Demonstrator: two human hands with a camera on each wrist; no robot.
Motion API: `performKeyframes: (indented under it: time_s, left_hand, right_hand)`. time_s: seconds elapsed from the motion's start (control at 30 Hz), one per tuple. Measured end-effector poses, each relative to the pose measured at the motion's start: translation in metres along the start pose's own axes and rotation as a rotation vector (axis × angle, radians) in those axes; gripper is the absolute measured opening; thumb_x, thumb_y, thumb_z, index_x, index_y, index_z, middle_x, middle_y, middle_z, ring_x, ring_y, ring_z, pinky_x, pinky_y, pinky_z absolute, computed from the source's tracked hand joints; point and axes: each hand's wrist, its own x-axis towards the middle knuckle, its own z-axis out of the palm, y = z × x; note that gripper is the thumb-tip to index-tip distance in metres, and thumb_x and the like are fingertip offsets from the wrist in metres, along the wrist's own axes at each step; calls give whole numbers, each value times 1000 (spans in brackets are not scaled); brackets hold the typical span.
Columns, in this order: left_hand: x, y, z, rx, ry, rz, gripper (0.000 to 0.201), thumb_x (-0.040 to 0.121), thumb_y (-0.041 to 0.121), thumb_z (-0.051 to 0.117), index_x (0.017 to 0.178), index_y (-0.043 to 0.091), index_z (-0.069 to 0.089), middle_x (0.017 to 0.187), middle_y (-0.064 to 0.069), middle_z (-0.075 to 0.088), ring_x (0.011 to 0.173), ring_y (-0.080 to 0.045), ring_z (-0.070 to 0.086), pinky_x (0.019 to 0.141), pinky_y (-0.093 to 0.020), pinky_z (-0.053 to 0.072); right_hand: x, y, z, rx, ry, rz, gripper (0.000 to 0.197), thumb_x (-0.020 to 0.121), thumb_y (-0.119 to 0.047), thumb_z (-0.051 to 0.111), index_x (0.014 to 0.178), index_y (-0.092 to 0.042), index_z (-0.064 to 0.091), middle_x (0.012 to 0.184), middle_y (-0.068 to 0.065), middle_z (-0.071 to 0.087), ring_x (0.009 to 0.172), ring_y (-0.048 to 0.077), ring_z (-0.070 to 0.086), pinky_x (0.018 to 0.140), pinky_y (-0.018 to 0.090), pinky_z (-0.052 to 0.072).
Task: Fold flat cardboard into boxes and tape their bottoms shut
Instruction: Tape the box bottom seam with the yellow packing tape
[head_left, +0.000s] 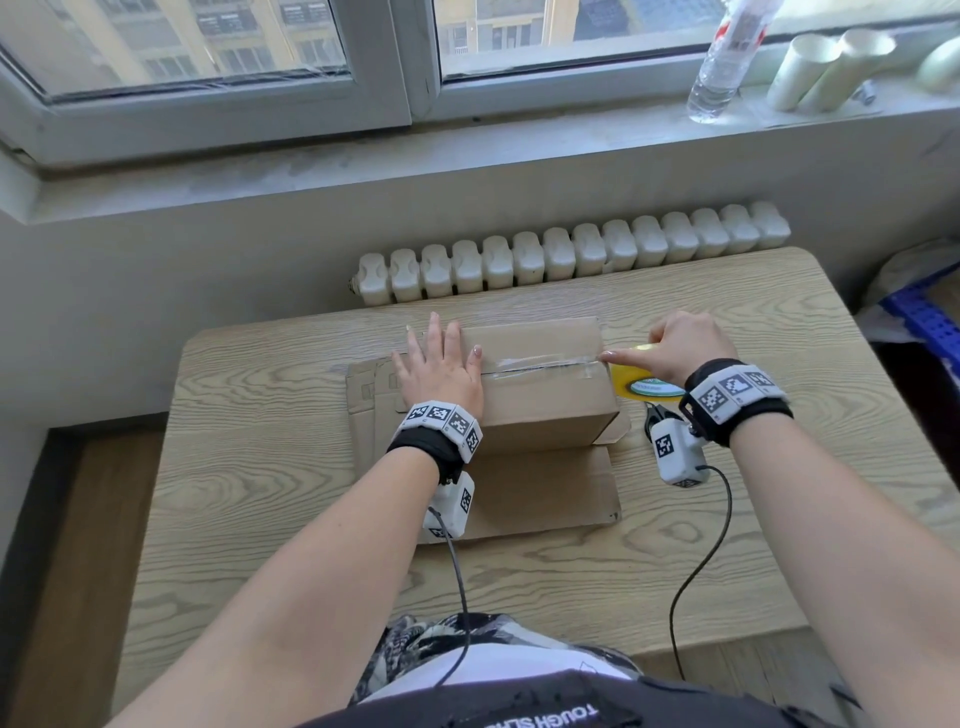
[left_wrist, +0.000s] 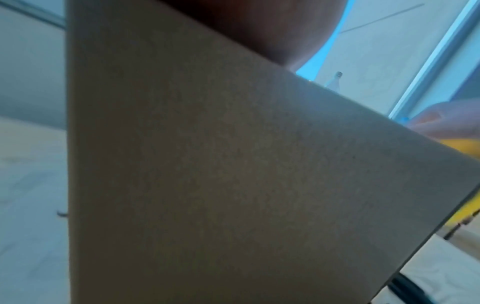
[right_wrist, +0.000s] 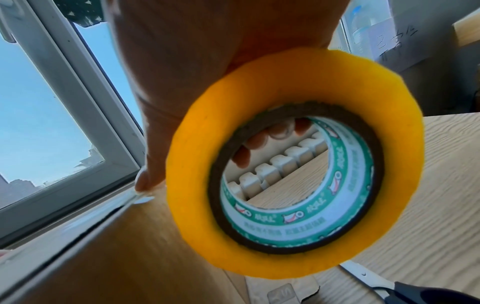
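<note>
overhead, a person's left hand (head_left: 441, 371) lies flat with straight fingers on the left end of a folded cardboard box (head_left: 540, 387), which stands on flat cardboard sheets (head_left: 545, 493) on a wooden table (head_left: 311, 519). a strip of clear tape (head_left: 545, 362) runs along the box's centre seam. the right hand (head_left: 680, 345) grips a yellow tape roll (head_left: 631, 387) at the box's right edge, its thumb pressing the tape's end there. a radiator (head_left: 571, 254) lines the wall behind; a plastic bottle (head_left: 727, 57) and paper cups (head_left: 826, 67) stand on the windowsill.

from the left wrist, the box's side wall (left_wrist: 207, 174) fills the picture, with only the heel of the left hand (left_wrist: 259, 26) at its top edge; the fingers are hidden.

from the right wrist, the roll (right_wrist: 298, 162) shows its green-and-white printed core, with fingertips (right_wrist: 262, 139) curled through it, and scissors (right_wrist: 384, 286) lie on the table beneath, a detail the other views miss.
</note>
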Motion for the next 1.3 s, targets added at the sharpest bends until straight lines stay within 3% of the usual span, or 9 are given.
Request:
performKeyframes:
  time_s: [0.13,0.27,0.37,0.57,0.7,0.77,0.9,1.07,1.3]
  left_hand:
    - [1,10,-4,304,-10,12,62,103,46,3,156,15,-7,164,-6,-12,149,-27,-21,118,-55,-13]
    - [4,32,-5,295,-1,19,61,104,33,12,154,0,2,164,-16,-2,151,-30,-10,122,-51,-3]
    - [-1,59,1,148,-23,61,64,104,38,15,155,0,0,163,-19,-2,151,-33,-3,123,-48,2]
    - [-1,100,7,132,-79,-63,74,100,58,9,156,10,0,160,-27,-7,146,-49,-9,113,-70,-3]
    - [0,115,10,143,-82,79,72,101,55,8,156,10,6,164,-15,-4,149,-42,-10,112,-71,-3]
    - [1,116,14,152,-72,173,70,101,53,6,157,11,6,165,-9,-2,150,-35,-9,114,-68,-3]
    - [1,113,14,134,-57,159,83,94,68,5,156,14,11,165,-10,1,150,-35,-8,112,-69,-5]
    - [-2,115,10,146,-51,146,110,76,89,8,155,13,14,164,-14,4,150,-38,-5,111,-71,-4]
    - [1,135,1,127,-103,61,119,69,86,26,153,2,19,163,-22,2,148,-43,-10,109,-73,-5]
  right_hand:
    - [3,2,-1,-30,-43,-50,76,59,-92,52,55,-16,48,54,3,53,70,21,56,67,36,52]
    - [2,-2,-1,-146,-80,-131,62,71,-86,50,65,-24,55,66,-2,60,71,18,57,61,31,45]
    - [3,-3,-3,-176,-85,-163,59,74,-84,50,74,-26,64,73,-4,63,78,18,60,66,31,49]
    - [9,5,8,-135,-117,-204,69,75,-85,45,102,-28,73,99,-2,72,88,17,64,73,33,54]
    - [10,9,14,-155,-102,-217,73,77,-84,43,111,-26,72,101,-1,72,91,17,63,79,35,53]
    - [10,12,17,-118,-100,-215,71,80,-82,41,109,-25,72,103,0,72,97,20,64,84,37,53]
    - [11,27,30,263,-125,-144,64,91,-68,38,67,-13,60,64,6,57,67,26,56,62,38,39]
    - [9,35,36,423,-32,-113,25,90,-45,60,84,-24,73,82,-4,68,84,18,60,72,33,45]
    - [1,29,51,323,192,-93,28,93,-44,57,93,-20,70,96,1,67,98,24,57,89,42,43]
